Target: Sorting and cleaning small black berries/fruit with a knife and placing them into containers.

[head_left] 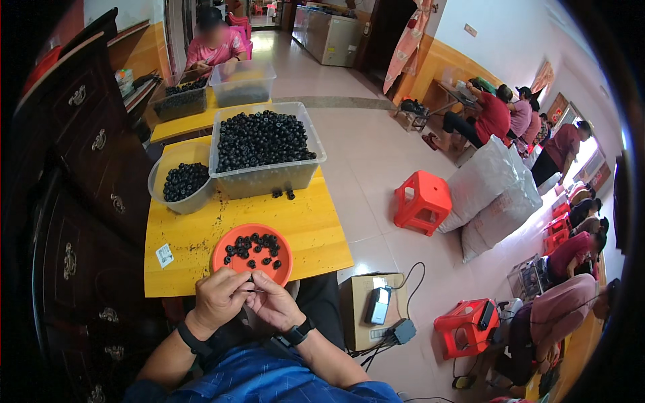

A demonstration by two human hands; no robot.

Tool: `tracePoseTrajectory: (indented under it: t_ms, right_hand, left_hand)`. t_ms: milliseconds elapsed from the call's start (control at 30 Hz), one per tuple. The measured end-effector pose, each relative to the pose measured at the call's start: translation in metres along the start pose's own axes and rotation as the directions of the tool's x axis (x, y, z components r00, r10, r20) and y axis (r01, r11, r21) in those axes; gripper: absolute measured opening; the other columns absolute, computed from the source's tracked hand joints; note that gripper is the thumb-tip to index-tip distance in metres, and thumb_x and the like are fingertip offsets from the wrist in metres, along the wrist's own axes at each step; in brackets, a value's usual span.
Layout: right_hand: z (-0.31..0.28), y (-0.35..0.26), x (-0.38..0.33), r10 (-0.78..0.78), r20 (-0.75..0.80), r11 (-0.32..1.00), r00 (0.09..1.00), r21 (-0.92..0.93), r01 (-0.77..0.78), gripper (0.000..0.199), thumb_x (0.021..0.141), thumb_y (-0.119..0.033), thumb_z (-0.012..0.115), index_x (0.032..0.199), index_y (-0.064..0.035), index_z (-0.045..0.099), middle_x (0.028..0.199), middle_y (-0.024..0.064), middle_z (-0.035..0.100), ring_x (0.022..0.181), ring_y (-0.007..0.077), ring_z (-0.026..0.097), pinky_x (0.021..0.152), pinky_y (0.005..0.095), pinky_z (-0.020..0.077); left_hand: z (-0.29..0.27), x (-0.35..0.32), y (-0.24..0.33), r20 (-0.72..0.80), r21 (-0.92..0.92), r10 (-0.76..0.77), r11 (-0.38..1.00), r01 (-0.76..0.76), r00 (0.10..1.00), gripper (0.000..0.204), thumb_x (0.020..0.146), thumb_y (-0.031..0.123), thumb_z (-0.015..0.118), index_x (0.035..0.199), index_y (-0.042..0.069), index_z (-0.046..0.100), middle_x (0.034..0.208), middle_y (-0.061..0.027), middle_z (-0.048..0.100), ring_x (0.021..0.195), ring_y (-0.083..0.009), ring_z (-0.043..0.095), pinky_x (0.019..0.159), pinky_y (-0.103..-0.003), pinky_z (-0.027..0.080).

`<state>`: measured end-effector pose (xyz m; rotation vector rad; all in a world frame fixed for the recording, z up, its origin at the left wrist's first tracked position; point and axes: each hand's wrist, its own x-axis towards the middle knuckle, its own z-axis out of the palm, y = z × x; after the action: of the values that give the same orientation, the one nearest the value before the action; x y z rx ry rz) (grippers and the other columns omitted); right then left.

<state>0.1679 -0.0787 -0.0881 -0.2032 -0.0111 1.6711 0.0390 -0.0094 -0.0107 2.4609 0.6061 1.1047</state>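
My left hand (pixel 218 296) and my right hand (pixel 276 304) meet over the near rim of a round red-orange plate (pixel 286 274). Both are closed, fingertips pinching together at a small black part (pixel 251 277); a thin dark sliver (pixel 253 291) also shows between them, its kind unclear. Loose black round parts (pixel 255 246) with holes in their middles lie on the plate. Beyond it, a clear rectangular bin (pixel 313 138) is heaped with the same parts (pixel 263 139). More of them (pixel 185 182) fill part of a round clear tub (pixel 156 191) to its left.
The yellow table (pixel 316 235) carries dark crumbs, a white label (pixel 164 255) and two or so stray parts (pixel 283 194). A dark cabinet (pixel 94 201) stands left. Right are a cardboard box (pixel 359 322) with cabled devices, red stools (pixel 422 201) and white sacks (pixel 480 181). Other people sit around.
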Motion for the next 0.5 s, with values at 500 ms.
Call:
tracePoseTrajectory:
  t_ms: [500]
  right_hand:
    - [0.004,-0.001,-0.002,0.011,0.023,0.996,1.000,-0.087,-0.009,0.010,0.097,-0.019,0.062,0.092,-0.0132,0.056,0.085,-0.0041,0.061,0.077,0.0051,0.060,0.069,0.0208,0.0508]
  left_hand:
    - [-0.008,0.010,-0.003,0.450,-0.658,-0.476,0.395,0.641,0.756,0.009,0.089,0.011,0.065,0.093,0.003,0.065,0.076,0.0010,0.064,0.055,-0.0017,0.051,0.047,-0.017,0.040]
